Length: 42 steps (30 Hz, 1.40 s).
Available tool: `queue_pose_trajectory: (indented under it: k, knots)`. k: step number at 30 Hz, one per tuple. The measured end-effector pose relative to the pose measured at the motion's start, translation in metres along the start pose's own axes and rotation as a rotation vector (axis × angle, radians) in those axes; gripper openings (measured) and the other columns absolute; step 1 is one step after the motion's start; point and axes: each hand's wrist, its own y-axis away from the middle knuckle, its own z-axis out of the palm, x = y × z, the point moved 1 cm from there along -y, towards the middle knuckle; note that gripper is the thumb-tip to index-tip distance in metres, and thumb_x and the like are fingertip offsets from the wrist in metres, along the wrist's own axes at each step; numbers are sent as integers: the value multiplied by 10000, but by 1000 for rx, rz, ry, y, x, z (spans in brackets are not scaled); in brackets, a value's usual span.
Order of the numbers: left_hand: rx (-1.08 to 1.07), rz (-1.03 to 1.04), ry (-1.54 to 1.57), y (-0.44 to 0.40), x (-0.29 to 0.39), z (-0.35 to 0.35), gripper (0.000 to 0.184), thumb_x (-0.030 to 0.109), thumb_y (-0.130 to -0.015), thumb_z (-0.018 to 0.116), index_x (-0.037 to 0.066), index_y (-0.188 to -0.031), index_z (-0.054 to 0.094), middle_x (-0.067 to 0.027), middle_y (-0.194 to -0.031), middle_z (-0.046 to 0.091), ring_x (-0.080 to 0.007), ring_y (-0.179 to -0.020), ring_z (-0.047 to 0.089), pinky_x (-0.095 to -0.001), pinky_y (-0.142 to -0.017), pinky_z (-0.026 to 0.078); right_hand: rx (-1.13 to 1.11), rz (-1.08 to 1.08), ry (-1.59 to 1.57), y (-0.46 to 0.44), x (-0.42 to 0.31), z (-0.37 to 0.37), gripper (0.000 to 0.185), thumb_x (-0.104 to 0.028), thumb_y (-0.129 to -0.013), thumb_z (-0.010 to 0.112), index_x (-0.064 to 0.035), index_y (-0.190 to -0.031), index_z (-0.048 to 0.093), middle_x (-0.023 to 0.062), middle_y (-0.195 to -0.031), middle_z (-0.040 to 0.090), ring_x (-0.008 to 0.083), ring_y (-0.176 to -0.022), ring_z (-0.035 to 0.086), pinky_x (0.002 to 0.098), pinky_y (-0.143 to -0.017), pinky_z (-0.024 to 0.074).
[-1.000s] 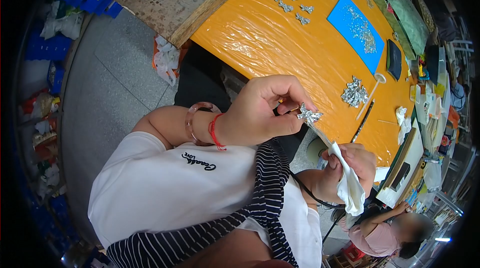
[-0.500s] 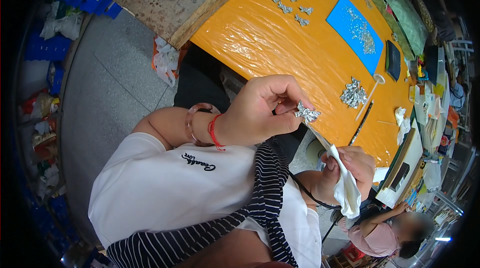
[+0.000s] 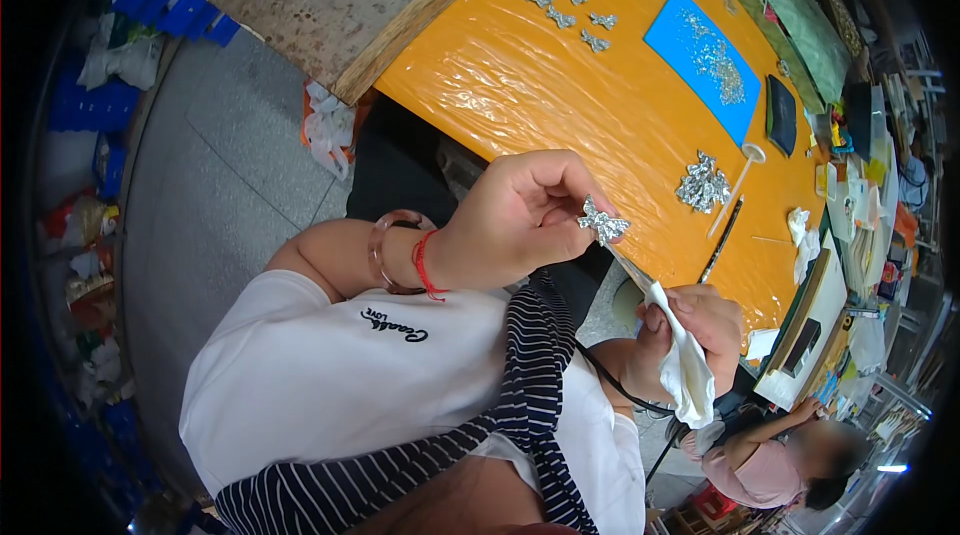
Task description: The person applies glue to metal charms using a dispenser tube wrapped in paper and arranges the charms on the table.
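Note:
My left hand (image 3: 525, 210), with a red cord and a translucent bangle on its wrist, pinches a small silvery bow-shaped ornament (image 3: 602, 223) between thumb and fingertips. To its right, my right hand (image 3: 700, 330) is closed around a crumpled white cloth or tissue (image 3: 688, 370). From that same hand a thin pointed tool (image 3: 632, 270), which looks like tweezers, reaches to the ornament's lower edge; its grip end is hidden. On the orange table (image 3: 530, 85) lie a pile of similar silvery ornaments (image 3: 704, 183) and several more set out in rows (image 3: 560, 17).
A blue mat (image 3: 705, 65) bears scattered shiny bits. Beside it are a dark case (image 3: 781, 115), a white disc-topped stick (image 3: 735, 190) and a dark pen-like rod (image 3: 722, 240). A wooden board (image 3: 330, 5) overlaps the table's far left. A person in pink (image 3: 755, 470) sits at lower right.
The view has shifted slightly. Both hands keep their grips, and the ornament has turned a little between my left fingers, with the tool tip still at it.

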Motion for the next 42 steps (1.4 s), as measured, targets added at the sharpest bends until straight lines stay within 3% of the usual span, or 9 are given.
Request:
queue_pose_trajectory:
  k: [30, 42]
  knots:
    - [8, -22, 77, 3, 2, 3, 133, -71, -691, 491, -10, -807, 475, -109, -805, 539, -165, -789, 565, -275, -733, 460, 21, 1, 10, 2, -6, 0, 166, -29, -673, 638, 33, -720, 491, 114, -626, 491, 162, -462, 496, 212, -397, 390]
    - [-25, -18, 78, 4, 2, 4, 125, 4, -722, 548, -3, -825, 478, -116, -826, 544, -170, -803, 563, -272, -733, 456, 24, -23, 17, 0, -8, 0, 154, -29, -689, 622, 30, -732, 486, 106, -621, 487, 157, -459, 490, 213, -407, 382]
